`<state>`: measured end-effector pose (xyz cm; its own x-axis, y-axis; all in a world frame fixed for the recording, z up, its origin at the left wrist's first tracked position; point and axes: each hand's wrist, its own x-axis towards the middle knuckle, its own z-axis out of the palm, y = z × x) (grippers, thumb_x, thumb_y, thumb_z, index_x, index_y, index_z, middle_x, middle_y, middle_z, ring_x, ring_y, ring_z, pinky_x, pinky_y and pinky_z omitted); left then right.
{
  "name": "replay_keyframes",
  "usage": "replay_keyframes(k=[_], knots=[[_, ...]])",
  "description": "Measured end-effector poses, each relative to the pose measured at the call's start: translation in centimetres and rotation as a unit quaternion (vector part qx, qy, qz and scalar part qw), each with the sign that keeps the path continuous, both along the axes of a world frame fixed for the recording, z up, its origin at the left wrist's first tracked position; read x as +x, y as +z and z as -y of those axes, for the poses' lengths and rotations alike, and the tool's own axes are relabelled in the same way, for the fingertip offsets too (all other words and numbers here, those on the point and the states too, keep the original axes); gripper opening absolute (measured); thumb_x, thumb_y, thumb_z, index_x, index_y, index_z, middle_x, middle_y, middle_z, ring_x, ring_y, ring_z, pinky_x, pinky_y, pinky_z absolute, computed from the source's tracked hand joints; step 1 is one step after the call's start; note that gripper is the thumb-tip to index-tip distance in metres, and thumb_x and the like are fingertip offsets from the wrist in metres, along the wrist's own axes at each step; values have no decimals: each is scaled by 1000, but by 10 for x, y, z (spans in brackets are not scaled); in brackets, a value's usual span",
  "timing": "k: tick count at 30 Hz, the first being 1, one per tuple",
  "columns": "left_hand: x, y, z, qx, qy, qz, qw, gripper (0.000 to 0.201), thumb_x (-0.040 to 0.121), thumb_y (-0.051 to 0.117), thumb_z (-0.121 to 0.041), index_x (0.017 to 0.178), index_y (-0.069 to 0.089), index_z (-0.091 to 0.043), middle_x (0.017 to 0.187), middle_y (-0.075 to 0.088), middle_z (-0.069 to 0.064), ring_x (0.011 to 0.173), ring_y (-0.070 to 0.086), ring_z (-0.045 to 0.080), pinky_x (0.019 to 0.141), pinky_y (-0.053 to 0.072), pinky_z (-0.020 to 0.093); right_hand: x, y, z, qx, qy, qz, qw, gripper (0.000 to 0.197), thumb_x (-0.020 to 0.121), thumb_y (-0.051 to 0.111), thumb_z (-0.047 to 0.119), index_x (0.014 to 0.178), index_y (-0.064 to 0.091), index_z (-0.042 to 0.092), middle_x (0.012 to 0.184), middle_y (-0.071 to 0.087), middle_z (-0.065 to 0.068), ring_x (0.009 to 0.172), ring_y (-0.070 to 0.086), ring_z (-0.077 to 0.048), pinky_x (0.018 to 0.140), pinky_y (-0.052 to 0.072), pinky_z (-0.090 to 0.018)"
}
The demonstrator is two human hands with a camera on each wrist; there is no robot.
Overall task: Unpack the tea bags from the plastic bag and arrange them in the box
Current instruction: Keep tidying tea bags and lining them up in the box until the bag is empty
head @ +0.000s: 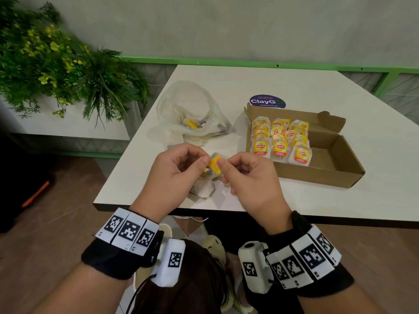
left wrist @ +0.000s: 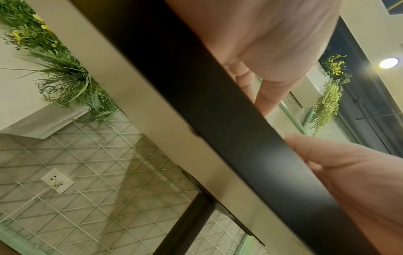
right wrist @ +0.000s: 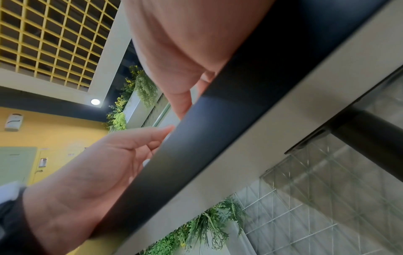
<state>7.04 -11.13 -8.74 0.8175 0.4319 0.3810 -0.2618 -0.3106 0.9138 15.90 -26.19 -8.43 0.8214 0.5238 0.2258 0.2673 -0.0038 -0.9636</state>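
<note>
White table [head: 260, 82] near a green plant wall, with both hands working at its near edge.
Left hand [head: 174, 168] and right hand [head: 247, 175] each close a pinching grip on one tea bag [head: 215, 165], its pouch hanging below. Box [head: 340, 159] lies at 2 o'clock, plastic bag [head: 190, 109] at 12 o'clock. Best is to straighten the yellow tag gently, then stand the bag in the last row.
</note>
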Motion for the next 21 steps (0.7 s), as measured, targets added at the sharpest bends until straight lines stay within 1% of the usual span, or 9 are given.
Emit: replay_keyframes(k=[5, 8, 11, 13, 15, 17, 18, 20, 21], knots=[[-2, 1, 1, 19, -9, 10, 1000, 6, 89, 69, -19, 91, 76, -19, 84, 75, 3, 78, 70, 24, 77, 57, 41, 0, -3, -1, -9, 9, 16, 1000, 18, 89, 75, 27, 77, 71, 15, 63, 67, -1, 59, 59, -9, 55, 47, -24], [-2, 1, 0, 21, -11, 3, 1000, 7, 88, 71, -18, 90, 77, -18, 83, 76, 0, 79, 70, 18, 78, 58, 35, 1, -2, -1, 2, 19, 15, 1000, 15, 91, 73, 25, 79, 72, 15, 62, 67, 0, 56, 58, -6, 54, 45, -20], [-2, 0, 1, 20, -10, 2, 1000, 11, 91, 73, -10, 89, 78, -19, 84, 77, -2, 80, 71, 13, 79, 57, 29, 1, 0, 0, 35, 19, 21, 999, 6, 94, 69, 18, 89, 72, 20, 71, 68, 0, 55, 57, -7, 55, 45, -22], [-2, 1, 1, 21, -7, 2, 1000, 11, 90, 74, -10, 88, 78, -20, 86, 78, -2, 81, 72, 14, 79, 58, 31, 2, -2, 1, 49, 17, 22, 998, 16, 93, 68, 13, 101, 71, 26, 76, 63, -1, 53, 54, -12, 55, 45, -28], [-3, 1, 2, 21, -5, 3, 1000, 7, 87, 73, -17, 89, 78, -20, 87, 78, 0, 81, 72, 23, 80, 58, 39, 4, -6, 0, 35, 40, 32, 998, 27, 93, 65, 10, 108, 71, 32, 78, 61, 0, 56, 49, -18, 57, 44, -32], [-3, 0, 1, 33, -3, 1, 999, 9, 86, 72, -19, 91, 79, -19, 87, 77, 3, 84, 70, 33, 81, 57, 49, 4, -9, -1, 18, 67, 57, 996, 28, 92, 64, 15, 104, 73, 39, 82, 65, 1, 62, 48, -17, 61, 43, -33], [-4, 0, 1, 45, -3, -1, 999, 10, 86, 72, -19, 93, 79, -19, 88, 77, 4, 84, 69, 35, 80, 56, 52, 4, -10, -1, 11, 73, 65, 995, 26, 89, 66, 20, 100, 74, 42, 84, 66, -1, 64, 48, -15, 62, 42, -33], [-4, -1, 1, 73, -6, -7, 997, 12, 86, 72, -18, 95, 80, -20, 89, 77, 1, 83, 69, 29, 77, 56, 50, 4, -10, -1, -9, 71, 73, 995, 21, 86, 71, 22, 93, 73, 42, 84, 66, 1, 63, 46, -11, 63, 42, -30], [-4, -2, 2, 84, -7, -8, 996, 13, 86, 72, -18, 95, 80, -22, 89, 76, -1, 82, 69, 24, 75, 56, 45, 4, -10, 0, -16, 65, 72, 995, 19, 86, 73, 21, 92, 73, 39, 83, 66, 3, 63, 46, -11, 62, 43, -29]])
